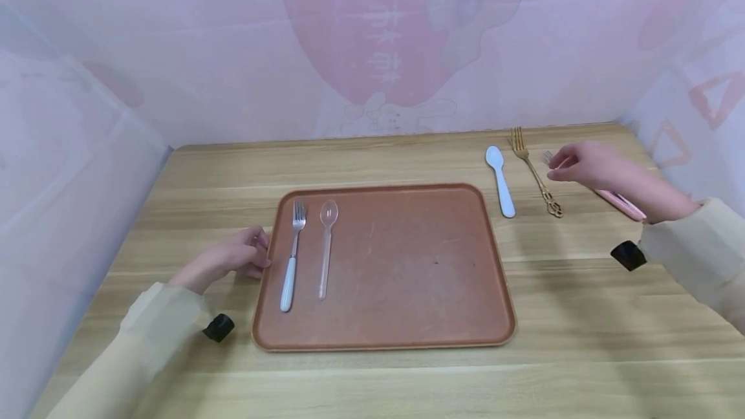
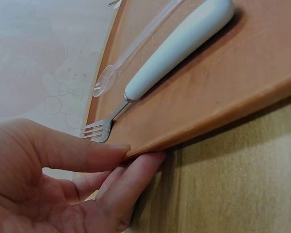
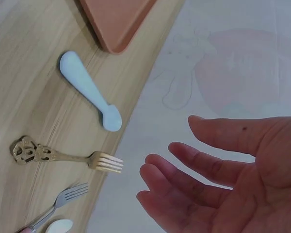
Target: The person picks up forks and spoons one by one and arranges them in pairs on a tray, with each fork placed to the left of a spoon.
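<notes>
My left hand point(image 1: 240, 255) pinches the left rim of a brown tray point(image 1: 401, 277), thumb on top and fingers under the edge. On the tray lie a fork point(image 2: 169, 51) with a white handle and a clear plastic spoon point(image 1: 327, 244), side by side. My right hand point(image 1: 593, 167) hovers over the table's right side, fingers loosely bent, holding nothing. Near it lie an ornate gold fork point(image 3: 63, 156), a light blue spoon point(image 3: 85, 80) and a silver fork point(image 3: 68, 195) with a pink handle, partly hidden by the hand in the head view.
The pale bowl of another utensil point(image 3: 59, 226) shows at the bottom edge of the right wrist view. A wood-grain table point(image 1: 372, 383) carries everything. Pale pink printed cloth point(image 1: 221, 83) stands behind the table and along both sides.
</notes>
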The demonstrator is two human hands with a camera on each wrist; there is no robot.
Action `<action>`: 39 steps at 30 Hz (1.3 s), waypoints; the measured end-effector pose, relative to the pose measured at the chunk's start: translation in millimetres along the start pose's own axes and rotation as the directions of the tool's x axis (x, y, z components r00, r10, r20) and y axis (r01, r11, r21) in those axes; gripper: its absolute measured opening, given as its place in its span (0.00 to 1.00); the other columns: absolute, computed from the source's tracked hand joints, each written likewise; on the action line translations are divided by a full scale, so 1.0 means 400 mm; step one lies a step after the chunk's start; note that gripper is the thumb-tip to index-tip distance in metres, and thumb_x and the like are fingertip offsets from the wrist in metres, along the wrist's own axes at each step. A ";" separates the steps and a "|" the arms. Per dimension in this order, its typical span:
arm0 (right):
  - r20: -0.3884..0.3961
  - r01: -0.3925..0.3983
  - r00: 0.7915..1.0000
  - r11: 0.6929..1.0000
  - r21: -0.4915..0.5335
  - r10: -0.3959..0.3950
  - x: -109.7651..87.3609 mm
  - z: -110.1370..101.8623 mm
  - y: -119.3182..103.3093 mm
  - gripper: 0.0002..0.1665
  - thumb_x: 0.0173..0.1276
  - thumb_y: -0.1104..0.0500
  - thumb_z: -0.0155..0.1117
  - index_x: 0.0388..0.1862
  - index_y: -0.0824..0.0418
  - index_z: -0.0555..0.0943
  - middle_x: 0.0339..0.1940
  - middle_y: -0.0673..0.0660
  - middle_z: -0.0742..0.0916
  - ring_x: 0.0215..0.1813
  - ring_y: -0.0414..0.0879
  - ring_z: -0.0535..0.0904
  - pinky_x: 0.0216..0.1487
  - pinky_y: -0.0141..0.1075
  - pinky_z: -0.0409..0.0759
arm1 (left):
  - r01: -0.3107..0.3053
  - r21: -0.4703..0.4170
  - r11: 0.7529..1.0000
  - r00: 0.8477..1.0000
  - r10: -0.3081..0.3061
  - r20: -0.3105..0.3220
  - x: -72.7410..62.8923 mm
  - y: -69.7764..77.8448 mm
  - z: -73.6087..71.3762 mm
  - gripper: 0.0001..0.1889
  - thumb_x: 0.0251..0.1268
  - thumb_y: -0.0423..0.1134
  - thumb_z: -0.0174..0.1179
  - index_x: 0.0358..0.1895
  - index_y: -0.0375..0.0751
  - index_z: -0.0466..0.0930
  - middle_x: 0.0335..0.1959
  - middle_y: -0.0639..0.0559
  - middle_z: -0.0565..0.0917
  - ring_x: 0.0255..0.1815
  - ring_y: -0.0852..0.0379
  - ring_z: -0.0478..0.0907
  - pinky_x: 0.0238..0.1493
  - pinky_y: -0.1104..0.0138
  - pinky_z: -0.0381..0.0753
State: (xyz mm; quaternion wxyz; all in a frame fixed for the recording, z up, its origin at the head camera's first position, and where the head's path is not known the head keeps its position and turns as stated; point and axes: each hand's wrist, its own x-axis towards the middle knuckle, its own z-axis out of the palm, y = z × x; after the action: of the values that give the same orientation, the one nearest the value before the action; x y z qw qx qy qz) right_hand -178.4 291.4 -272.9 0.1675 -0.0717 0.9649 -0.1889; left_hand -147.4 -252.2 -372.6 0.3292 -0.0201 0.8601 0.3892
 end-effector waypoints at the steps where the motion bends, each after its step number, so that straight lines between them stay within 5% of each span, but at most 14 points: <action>1: -0.003 -0.003 1.000 1.000 0.006 0.003 0.001 -0.001 0.005 0.21 0.63 0.57 0.55 0.48 0.74 0.73 0.44 0.73 0.79 0.45 0.65 0.74 0.45 0.56 0.72 | 0.001 -0.002 1.000 1.000 -0.001 0.001 0.000 -0.001 0.000 0.18 0.52 0.27 0.55 0.45 0.29 0.60 0.42 0.34 0.71 0.34 0.51 0.77 0.35 0.63 0.83; 6: -0.002 -0.028 1.000 0.999 0.020 0.028 0.006 -0.007 0.034 0.23 0.64 0.56 0.54 0.47 0.75 0.72 0.45 0.74 0.78 0.43 0.64 0.76 0.40 0.52 0.75 | 0.003 -0.008 1.000 1.000 -0.003 0.000 0.002 -0.003 0.001 0.18 0.52 0.26 0.55 0.45 0.29 0.60 0.42 0.34 0.71 0.34 0.51 0.77 0.36 0.63 0.83; 11: -0.002 -0.055 0.998 0.997 0.056 0.055 0.013 -0.011 0.067 0.25 0.64 0.55 0.55 0.49 0.77 0.71 0.46 0.76 0.77 0.31 0.51 0.77 0.29 0.39 0.76 | 0.004 -0.011 1.000 1.000 -0.004 0.001 0.003 -0.005 0.002 0.18 0.51 0.26 0.55 0.45 0.28 0.61 0.43 0.34 0.71 0.34 0.51 0.77 0.36 0.63 0.83; 19: -0.049 -0.045 0.998 0.999 0.019 0.046 0.026 -0.003 0.111 0.27 0.64 0.54 0.55 0.50 0.78 0.71 0.49 0.76 0.76 0.47 0.69 0.72 0.46 0.58 0.72 | 0.000 -0.008 1.000 1.000 0.000 0.000 0.002 -0.006 0.002 0.17 0.52 0.26 0.55 0.45 0.29 0.61 0.42 0.34 0.71 0.34 0.51 0.78 0.35 0.63 0.83; 28: -0.137 -0.008 0.990 0.999 0.046 0.014 0.053 0.026 0.171 0.22 0.60 0.60 0.59 0.44 0.79 0.73 0.40 0.73 0.81 0.44 0.67 0.76 0.38 0.43 0.76 | -0.005 -0.023 1.000 1.000 0.005 -0.002 0.002 -0.006 0.002 0.17 0.50 0.26 0.54 0.44 0.28 0.61 0.42 0.35 0.71 0.34 0.52 0.77 0.34 0.63 0.83; 39: -0.174 0.019 0.985 0.999 0.037 -0.013 0.065 0.062 0.225 0.20 0.60 0.64 0.55 0.44 0.81 0.71 0.38 0.76 0.78 0.42 0.66 0.73 0.43 0.53 0.71 | -0.014 -0.029 0.999 1.000 0.014 -0.008 0.004 -0.009 0.004 0.17 0.50 0.25 0.55 0.43 0.29 0.61 0.40 0.35 0.72 0.33 0.52 0.78 0.35 0.63 0.83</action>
State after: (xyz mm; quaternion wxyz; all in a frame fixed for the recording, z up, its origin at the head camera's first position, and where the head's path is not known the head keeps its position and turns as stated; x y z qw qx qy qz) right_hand -200.8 360.3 -337.2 0.0823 -0.0594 0.9715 -0.2143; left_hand -146.6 -253.2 -376.7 0.3229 -0.0203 0.8557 0.4039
